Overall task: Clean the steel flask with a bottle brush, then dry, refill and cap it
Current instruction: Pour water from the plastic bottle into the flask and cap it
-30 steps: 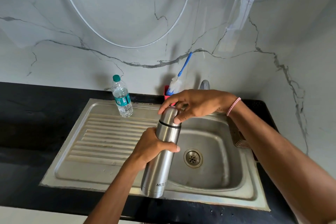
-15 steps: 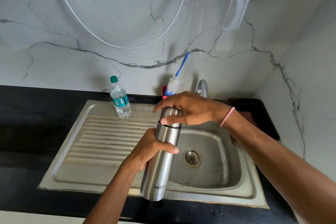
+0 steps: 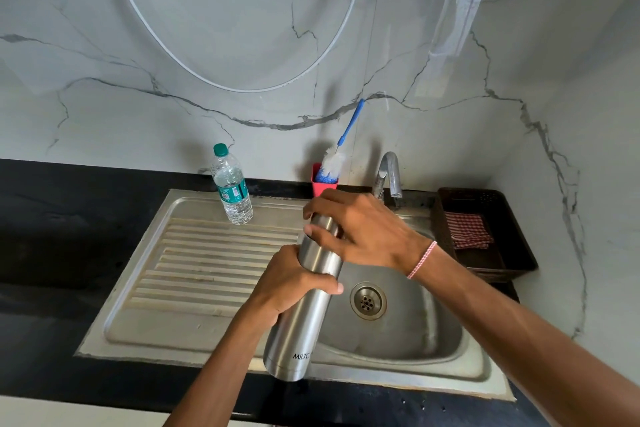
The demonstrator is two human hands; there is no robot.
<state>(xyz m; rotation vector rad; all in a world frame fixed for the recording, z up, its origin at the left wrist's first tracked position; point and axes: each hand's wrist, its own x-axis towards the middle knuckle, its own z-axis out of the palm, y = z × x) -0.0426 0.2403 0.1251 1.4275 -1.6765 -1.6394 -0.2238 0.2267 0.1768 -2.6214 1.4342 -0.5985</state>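
Observation:
I hold a tall steel flask tilted over the front edge of the sink. My left hand is wrapped around its body at mid height. My right hand covers and grips the flask's cap, which is mostly hidden under the fingers. A bottle brush with a blue handle and white and blue bristles stands in a red holder at the back of the sink. A plastic water bottle with a green cap stands upright on the drainboard.
A steel tap rises behind the basin. A dark tray at the right holds a red checked cloth. The ribbed drainboard lies left of the basin, set in a black counter. White tubing hangs on the marble wall.
My right hand has turned on the flask's cap, the fingers shifting round it. The left hand keeps its grip on the body. The view has tilted slightly, bringing the tray into sight.

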